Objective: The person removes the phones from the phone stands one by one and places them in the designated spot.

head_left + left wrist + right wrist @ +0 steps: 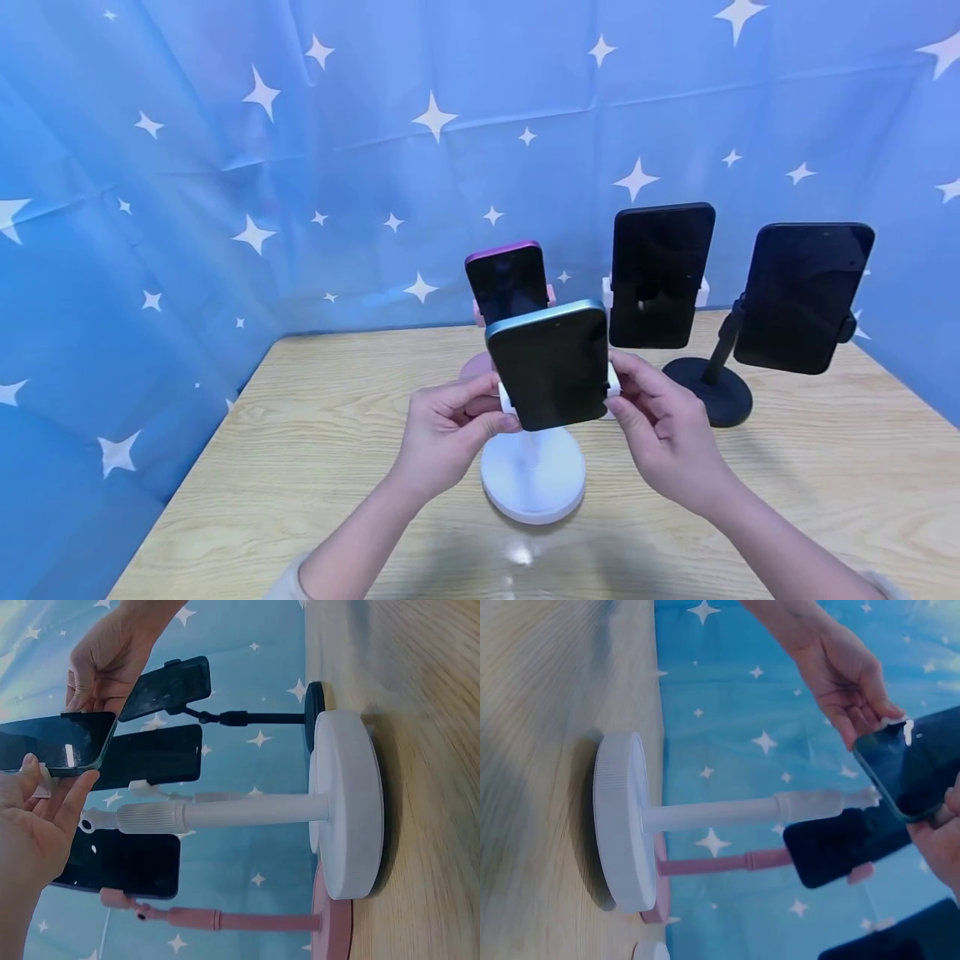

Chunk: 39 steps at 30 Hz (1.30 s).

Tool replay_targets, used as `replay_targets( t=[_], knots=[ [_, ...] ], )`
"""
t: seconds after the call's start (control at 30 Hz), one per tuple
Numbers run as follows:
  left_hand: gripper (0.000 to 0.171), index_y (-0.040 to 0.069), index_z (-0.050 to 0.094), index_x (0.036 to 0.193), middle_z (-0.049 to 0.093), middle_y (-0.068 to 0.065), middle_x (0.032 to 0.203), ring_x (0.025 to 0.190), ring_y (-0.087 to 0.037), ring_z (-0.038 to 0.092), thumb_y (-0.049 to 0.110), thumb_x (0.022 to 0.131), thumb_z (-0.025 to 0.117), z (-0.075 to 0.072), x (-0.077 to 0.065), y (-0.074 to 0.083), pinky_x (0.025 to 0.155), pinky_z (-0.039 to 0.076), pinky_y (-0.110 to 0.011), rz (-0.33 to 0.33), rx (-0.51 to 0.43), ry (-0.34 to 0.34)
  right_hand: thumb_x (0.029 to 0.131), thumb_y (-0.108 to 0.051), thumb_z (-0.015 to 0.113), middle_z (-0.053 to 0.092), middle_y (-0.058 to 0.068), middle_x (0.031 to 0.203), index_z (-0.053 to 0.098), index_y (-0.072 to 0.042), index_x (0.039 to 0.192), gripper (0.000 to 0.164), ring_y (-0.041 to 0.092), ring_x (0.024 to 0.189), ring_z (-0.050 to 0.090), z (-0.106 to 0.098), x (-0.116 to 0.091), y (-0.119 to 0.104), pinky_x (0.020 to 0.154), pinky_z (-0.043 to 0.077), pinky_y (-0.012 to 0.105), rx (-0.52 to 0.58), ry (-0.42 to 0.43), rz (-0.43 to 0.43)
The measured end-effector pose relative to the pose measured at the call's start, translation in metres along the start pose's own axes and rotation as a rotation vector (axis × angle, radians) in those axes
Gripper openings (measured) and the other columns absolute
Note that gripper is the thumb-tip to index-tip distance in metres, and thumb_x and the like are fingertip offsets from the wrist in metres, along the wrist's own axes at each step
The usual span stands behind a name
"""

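A phone with a light blue edge [555, 367], its dark screen facing me, sits tilted in the clamp of a white phone stand [533, 475]. At the phone's left edge my left hand [450, 425] pinches the white clamp arm [506, 400] between thumb and fingers. On the opposite side, my right hand [663, 425] grips the other clamp arm [613, 381], thumb in front and fingers behind. The stand's post [255, 810] rises straight from its round base, as the left wrist view shows. Part of each hand's fingers is hidden behind the phone.
Behind stands a pink phone stand [262, 921] holding a phone with a magenta edge [508, 279]. To the right are a black phone [660, 275] in a white clamp and another phone [806, 296] on a black stand [708, 392]. A blue star-patterned curtain [375, 167] backs the wooden table [315, 450].
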<state>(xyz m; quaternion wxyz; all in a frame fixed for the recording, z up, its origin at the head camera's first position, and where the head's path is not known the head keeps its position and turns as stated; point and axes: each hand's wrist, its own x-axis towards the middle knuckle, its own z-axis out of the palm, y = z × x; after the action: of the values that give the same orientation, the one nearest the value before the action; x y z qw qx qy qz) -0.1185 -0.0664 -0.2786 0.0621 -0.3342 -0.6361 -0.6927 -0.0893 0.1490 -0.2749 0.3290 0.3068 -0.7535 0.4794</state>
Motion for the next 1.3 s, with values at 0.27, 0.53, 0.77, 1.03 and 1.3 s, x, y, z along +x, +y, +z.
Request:
replay_targets(
  t=[0.27, 0.53, 0.77, 1.03, 1.3],
  knots=[
    [0.037, -0.018, 0.057, 0.106, 0.061, -0.033, 0.091, 0.077, -0.012, 0.066, -0.015, 0.07, 0.065, 0.013, 0.005, -0.006, 0.07, 0.053, -0.036, -0.019, -0.035, -0.048, 0.086, -0.006, 0.055, 0.06, -0.009, 0.105, 0.051, 0.014, 0.115, 0.035, 0.004, 0.075, 0.054, -0.011, -0.011, 0.006, 0.059, 0.043, 0.012, 0.031, 0.041, -0.006],
    [0.035, -0.019, 0.057, 0.103, 0.06, -0.032, 0.094, 0.08, -0.018, 0.066, -0.013, 0.07, 0.066, 0.016, 0.003, -0.006, 0.07, 0.052, -0.037, 0.021, -0.038, -0.086, 0.086, -0.006, 0.056, 0.061, -0.006, 0.105, 0.054, 0.004, 0.117, 0.033, 0.005, 0.072, 0.054, -0.012, -0.019, 0.011, 0.051, 0.039, 0.015, 0.133, 0.065, -0.033],
    [0.035, -0.018, 0.058, 0.104, 0.061, -0.031, 0.094, 0.08, -0.031, 0.065, -0.014, 0.07, 0.066, 0.019, 0.002, -0.006, 0.071, 0.052, -0.036, 0.038, -0.016, -0.107, 0.084, 0.0, 0.058, 0.063, -0.003, 0.096, 0.056, 0.003, 0.116, 0.032, 0.005, 0.055, 0.045, -0.016, -0.024, 0.015, 0.041, 0.03, 0.021, 0.268, 0.082, -0.061],
    [0.033, -0.017, 0.057, 0.103, 0.061, -0.03, 0.095, 0.08, -0.034, 0.064, -0.014, 0.071, 0.065, 0.019, 0.003, -0.007, 0.071, 0.052, -0.036, 0.02, -0.016, -0.135, 0.083, -0.001, 0.06, 0.064, -0.004, 0.096, 0.056, 0.003, 0.116, 0.033, 0.005, 0.058, 0.049, -0.019, -0.026, 0.016, 0.042, 0.032, 0.019, 0.266, 0.082, -0.055],
    [0.038, -0.006, 0.061, 0.101, 0.058, -0.019, 0.099, 0.082, -0.026, 0.063, -0.01, 0.065, 0.073, 0.008, 0.011, -0.005, 0.071, 0.053, -0.036, 0.041, 0.077, -0.192, 0.081, 0.01, 0.058, 0.062, 0.0, 0.111, 0.054, 0.004, 0.119, 0.038, 0.007, 0.095, 0.057, -0.028, -0.018, 0.007, 0.08, 0.044, 0.011, 0.249, -0.019, -0.033]
  ],
)
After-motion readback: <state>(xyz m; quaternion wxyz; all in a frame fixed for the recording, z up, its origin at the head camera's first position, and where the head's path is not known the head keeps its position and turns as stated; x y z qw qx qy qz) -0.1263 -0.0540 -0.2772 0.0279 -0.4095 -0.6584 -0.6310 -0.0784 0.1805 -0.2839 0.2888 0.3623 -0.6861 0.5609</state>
